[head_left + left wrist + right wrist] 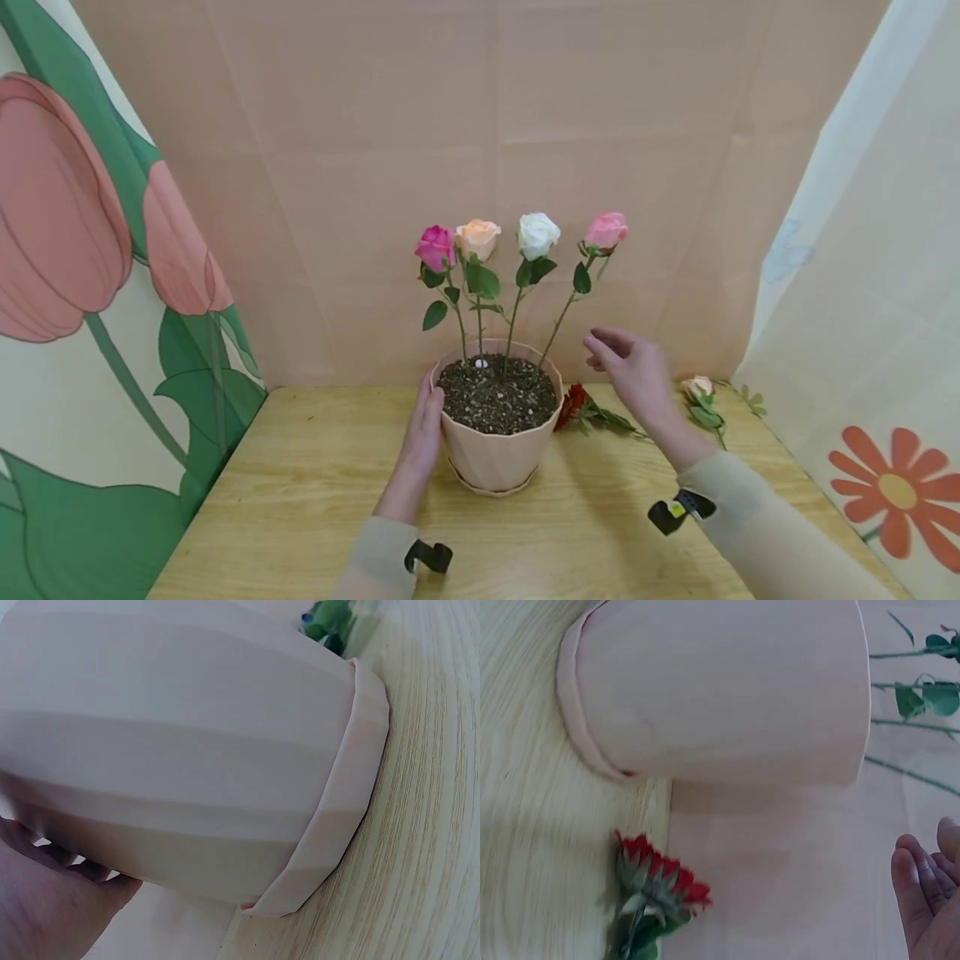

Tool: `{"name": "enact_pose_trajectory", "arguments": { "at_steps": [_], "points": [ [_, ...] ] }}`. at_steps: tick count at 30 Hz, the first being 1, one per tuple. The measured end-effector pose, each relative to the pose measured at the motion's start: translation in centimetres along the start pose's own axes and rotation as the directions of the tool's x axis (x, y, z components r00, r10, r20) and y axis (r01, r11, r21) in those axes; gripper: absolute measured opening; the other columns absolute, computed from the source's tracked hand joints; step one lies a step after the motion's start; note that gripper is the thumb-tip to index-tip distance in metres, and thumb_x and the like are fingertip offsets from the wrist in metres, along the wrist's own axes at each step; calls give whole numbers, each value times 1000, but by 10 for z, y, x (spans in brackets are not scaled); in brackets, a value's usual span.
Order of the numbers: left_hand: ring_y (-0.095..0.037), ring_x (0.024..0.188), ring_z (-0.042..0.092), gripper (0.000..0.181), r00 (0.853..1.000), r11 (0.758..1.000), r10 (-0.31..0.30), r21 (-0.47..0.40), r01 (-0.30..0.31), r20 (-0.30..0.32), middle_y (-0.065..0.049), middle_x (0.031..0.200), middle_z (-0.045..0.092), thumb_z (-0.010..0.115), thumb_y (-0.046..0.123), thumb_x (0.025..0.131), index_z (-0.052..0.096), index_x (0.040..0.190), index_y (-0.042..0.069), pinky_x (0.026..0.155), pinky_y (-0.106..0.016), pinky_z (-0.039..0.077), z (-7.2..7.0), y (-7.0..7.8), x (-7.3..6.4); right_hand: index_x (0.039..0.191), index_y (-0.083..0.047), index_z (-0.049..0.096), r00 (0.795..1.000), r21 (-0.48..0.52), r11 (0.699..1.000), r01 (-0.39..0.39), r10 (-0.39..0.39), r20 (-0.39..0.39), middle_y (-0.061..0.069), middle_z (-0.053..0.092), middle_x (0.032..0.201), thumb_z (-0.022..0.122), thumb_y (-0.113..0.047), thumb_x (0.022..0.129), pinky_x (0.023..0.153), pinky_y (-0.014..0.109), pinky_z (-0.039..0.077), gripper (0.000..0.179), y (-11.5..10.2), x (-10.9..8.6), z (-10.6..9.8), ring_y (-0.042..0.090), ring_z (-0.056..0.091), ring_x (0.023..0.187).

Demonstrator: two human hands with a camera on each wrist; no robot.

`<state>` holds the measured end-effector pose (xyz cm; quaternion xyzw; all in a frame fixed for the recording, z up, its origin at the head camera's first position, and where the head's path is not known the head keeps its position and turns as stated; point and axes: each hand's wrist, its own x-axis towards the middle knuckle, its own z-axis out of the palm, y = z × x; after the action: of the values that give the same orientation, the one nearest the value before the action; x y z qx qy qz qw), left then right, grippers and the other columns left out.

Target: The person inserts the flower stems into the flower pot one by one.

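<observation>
Cups the flowerpot (pixel 491 458) on the table (pixel 300 467), left hand (pixel 422 425) curved round it; holds right hand (pixel 636 367) half-curled and empty near the pink rose (pixel 606 230). Risks knocking that leaning bloom with a careless sweep, or tipping the flowerpot by pushing. Includes one flowerpot, four planted roses (pixel 538 236), one loose red flower (pixel 572 406), one loose pale flower (pixel 698 387).

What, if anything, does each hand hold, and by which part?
The left hand holds the flowerpot by its side, near the rim; the right hand, nothing.
</observation>
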<state>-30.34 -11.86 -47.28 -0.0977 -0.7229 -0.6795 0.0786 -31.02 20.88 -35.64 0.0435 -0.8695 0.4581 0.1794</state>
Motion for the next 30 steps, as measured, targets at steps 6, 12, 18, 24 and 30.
{"name": "enact_pose_trajectory", "arguments": {
  "at_steps": [6,12,18,24,30],
  "points": [
    [-38,167,15,63,1000,1000,5,-7,-5,13,-12,183,19,30,43,121,21,178,20,132,-66,10,0,-1,-1,146,-5,71,999,-44,999,-28,29,26,13,82,108,67,-45,111,63,23,58,54,12,-10,-25,11,77,86],
    [-38,167,15,62,1000,1000,3,5,-3,10,-12,183,18,29,44,121,23,178,22,132,-67,10,0,2,-2,144,-4,72,1000,-112,993,-26,26,-3,12,82,107,67,-46,111,65,22,59,54,31,-15,-47,5,75,81],
    [-38,167,14,61,1000,1000,13,17,-13,14,-13,183,18,29,43,121,23,178,20,132,-67,10,-2,4,1,145,2,70,998,-95,994,-59,57,-23,18,81,108,69,-42,111,55,22,53,56,54,-16,-68,0,73,78],
    [-36,167,15,61,1000,1000,15,15,-15,13,-12,183,19,30,42,121,24,177,20,133,-64,9,-1,4,1,143,5,70,997,-157,985,-75,70,-35,23,81,112,69,-37,112,60,22,58,52,74,-25,-84,-1,73,76],
    [-38,167,14,62,1000,1000,5,4,-5,8,-12,183,20,32,42,121,23,178,19,132,-65,8,-1,6,0,140,0,73,995,-280,955,-95,86,-46,17,82,108,67,-46,111,59,23,55,55,99,-33,-97,10,76,79]
  ]
}}
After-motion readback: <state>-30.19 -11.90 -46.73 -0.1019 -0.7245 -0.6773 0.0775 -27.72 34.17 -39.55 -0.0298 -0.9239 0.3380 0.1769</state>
